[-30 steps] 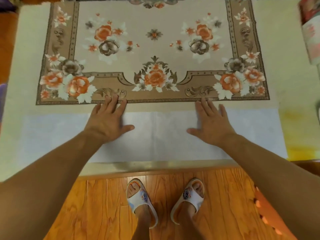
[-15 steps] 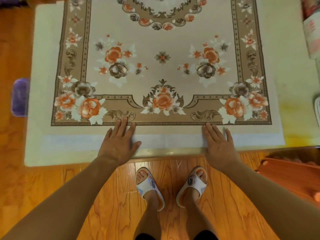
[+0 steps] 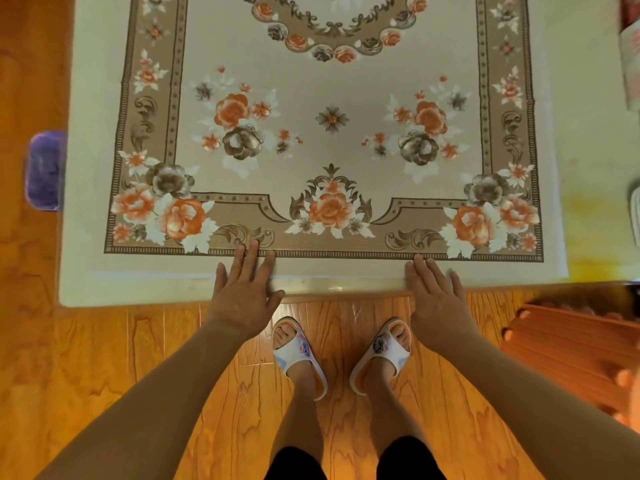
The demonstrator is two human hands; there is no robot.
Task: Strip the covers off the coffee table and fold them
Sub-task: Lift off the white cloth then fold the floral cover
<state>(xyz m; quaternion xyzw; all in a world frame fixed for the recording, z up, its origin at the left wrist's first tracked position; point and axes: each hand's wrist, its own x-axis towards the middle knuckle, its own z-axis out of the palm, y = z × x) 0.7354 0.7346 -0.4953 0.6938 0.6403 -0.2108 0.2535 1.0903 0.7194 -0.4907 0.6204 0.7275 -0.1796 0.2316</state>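
Note:
A beige table cover (image 3: 332,81) printed with orange and grey flowers and a brown border lies flat over the coffee table. Its plain cream margin reaches the table's near edge (image 3: 339,287), where a shiny metal strip shows. My left hand (image 3: 244,289) lies flat at that near edge, fingers straight and tips touching the brown border. My right hand (image 3: 434,292) lies flat the same way further right, fingertips on the cover's margin. Neither hand grips the cover.
The floor (image 3: 104,375) is orange wood. My feet in white slippers (image 3: 339,351) stand close to the table. A purple object (image 3: 45,169) sits on the floor at the left. An orange ribbed thing (image 3: 571,344) is at the right. Papers (image 3: 630,60) lie on the table's far right.
Both flat hands have slid toward me along with the cover. The white layer that showed at the near edge is now hidden, and the printed border sits nearer the table's edge.

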